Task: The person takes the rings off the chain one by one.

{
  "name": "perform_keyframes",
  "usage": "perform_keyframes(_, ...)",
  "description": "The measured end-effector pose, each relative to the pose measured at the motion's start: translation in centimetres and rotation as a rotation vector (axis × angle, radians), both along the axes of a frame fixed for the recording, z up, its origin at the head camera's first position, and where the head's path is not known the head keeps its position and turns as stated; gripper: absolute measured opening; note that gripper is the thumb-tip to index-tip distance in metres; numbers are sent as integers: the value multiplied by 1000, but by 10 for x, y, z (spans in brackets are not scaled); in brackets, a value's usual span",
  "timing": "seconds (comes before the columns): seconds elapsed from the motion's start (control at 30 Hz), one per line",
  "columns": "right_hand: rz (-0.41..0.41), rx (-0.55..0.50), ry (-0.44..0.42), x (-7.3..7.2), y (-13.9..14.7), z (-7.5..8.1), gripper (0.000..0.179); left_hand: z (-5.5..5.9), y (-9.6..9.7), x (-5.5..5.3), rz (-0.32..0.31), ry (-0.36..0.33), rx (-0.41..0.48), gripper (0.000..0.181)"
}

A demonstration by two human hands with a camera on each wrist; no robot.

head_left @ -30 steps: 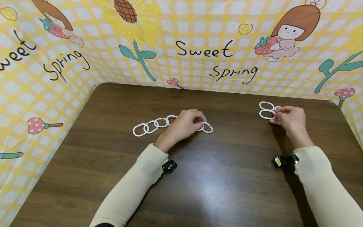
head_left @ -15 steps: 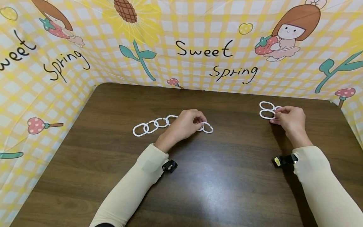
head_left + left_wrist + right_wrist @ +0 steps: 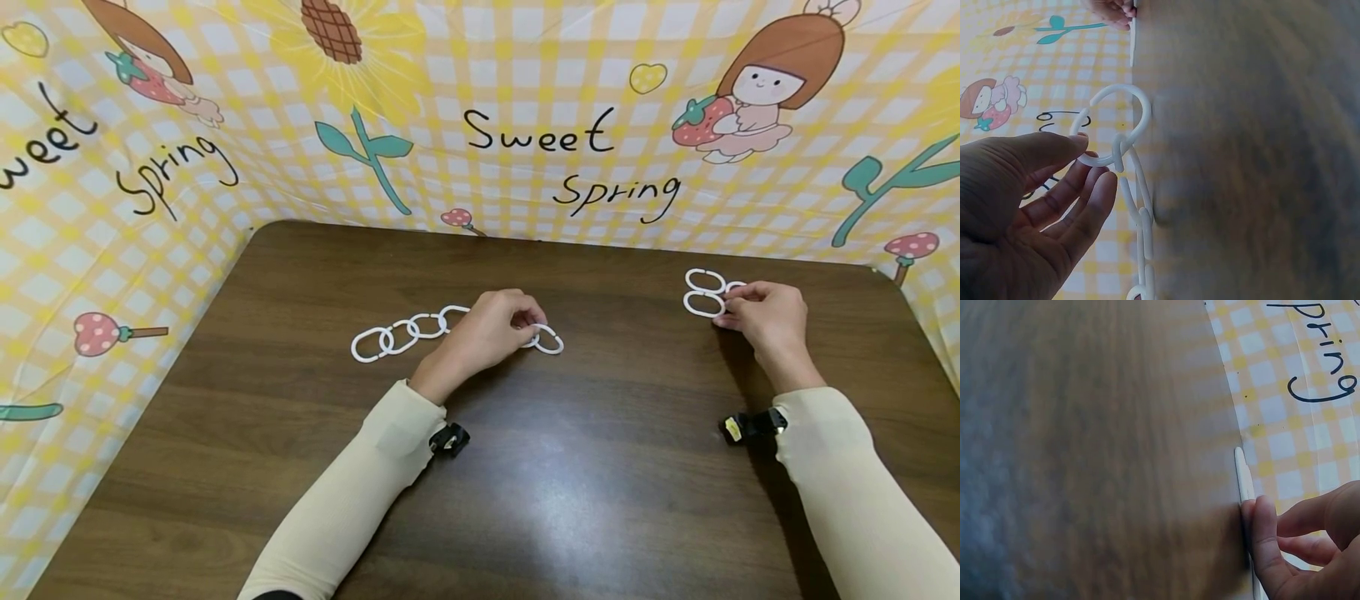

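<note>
A chain of several white plastic links (image 3: 365,360) lies on the table left of centre, its middle part hidden behind my left hand (image 3: 489,329). Thumb and fingers of that hand pinch the end link (image 3: 1145,115), an open ring raised in the left wrist view with the next to last link hooked through it. Far to the right, my right hand (image 3: 774,321) has its thumb and fingertips at a small group of loose links. It pinches the near link (image 3: 701,316) by its right end. A far link (image 3: 703,270) and a partly hidden link (image 3: 735,283) lie beside it.
The dark wooden table (image 3: 562,467) ends at the back and left against a yellow checked cloth (image 3: 510,75) with printed drawings. The loose links lie close to the table's back edge. A small black camera (image 3: 450,439) sits at the left wrist, another camera (image 3: 742,427) at the right.
The near link at my right hand has shifted very slightly left. My left hand and the chain stay where they were.
</note>
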State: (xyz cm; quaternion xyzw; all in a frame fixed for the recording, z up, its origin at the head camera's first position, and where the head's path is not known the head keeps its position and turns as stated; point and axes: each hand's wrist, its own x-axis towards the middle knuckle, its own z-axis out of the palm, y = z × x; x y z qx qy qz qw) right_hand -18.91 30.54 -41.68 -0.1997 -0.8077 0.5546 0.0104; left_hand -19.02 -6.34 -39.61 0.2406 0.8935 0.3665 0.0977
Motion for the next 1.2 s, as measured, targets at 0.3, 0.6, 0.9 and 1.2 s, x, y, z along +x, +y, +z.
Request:
perform_keyframes(0.3, 15, 40, 6, 4, -4, 3, 25, -1, 0, 0, 0, 4, -7, 8)
perform_keyframes(0.6, 40, 76, 54, 6, -15, 12, 27, -2, -1, 0, -15, -14, 6, 12)
perform_keyframes(0.9, 181, 110, 149, 9, -34, 18, 23, -3, -2, 1, -21, -22, 5, 12)
perform_keyframes(1.2, 291, 182, 238, 15, -59, 19, 21, -2, -2, 1, -4, -22, -19, 9)
